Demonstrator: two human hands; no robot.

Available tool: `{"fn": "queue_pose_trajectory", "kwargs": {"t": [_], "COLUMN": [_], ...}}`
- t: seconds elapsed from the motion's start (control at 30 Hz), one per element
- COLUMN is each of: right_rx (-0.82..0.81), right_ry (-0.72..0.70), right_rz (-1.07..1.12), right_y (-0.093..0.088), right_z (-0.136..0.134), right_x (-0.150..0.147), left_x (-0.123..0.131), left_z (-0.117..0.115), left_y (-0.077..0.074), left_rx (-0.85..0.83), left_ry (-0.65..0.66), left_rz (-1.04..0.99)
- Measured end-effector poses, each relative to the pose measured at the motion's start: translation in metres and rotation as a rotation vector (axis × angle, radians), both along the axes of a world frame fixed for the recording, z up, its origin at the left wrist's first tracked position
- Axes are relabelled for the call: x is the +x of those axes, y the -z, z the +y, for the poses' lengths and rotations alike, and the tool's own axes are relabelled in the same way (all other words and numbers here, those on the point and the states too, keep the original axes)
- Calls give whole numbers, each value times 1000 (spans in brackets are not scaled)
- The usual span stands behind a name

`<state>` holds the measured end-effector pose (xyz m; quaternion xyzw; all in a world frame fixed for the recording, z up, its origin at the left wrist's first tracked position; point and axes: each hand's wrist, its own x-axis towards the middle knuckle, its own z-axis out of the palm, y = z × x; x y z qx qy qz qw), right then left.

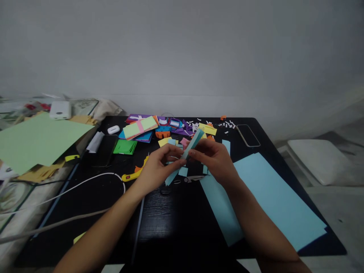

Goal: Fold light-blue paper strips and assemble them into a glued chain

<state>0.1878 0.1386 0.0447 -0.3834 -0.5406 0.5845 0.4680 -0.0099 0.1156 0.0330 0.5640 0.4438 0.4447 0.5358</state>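
Note:
Between both hands, over the middle of the black table, I hold a folded light-blue paper strip, tilted up to the right. My left hand pinches its lower end between thumb and fingers. The fingers of my right hand are closed on its right side. Light-blue paper pieces lie beneath my hands, partly hidden by them. Scissors rest on the table just below. Close to my left wrist is a yellow glue gun with an orange trigger.
Large light-blue sheets cover the table's right side, below a phone. Coloured paper stacks, green paper, a white earphone case and white scraps lie toward the back. A white cable crosses the left.

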Motion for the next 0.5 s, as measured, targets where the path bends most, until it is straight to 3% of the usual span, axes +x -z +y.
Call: {"fn": "queue_pose_trajectory", "kwargs": {"t": [0.17, 0.3, 0.5], "right_rx": [38, 55, 13], "right_ry": [80, 130, 8], "right_rz": [-13, -40, -103], "right_y": [1, 2, 6], "right_z": [-3, -5, -4], "right_x": [-5, -8, -7], "left_x": [0, 2, 5], "left_z": [-1, -3, -2], "left_y": [0, 1, 2], "left_rx": [55, 30, -23], "left_ry": [-78, -77, 22], "left_rz": [128, 83, -68]}}
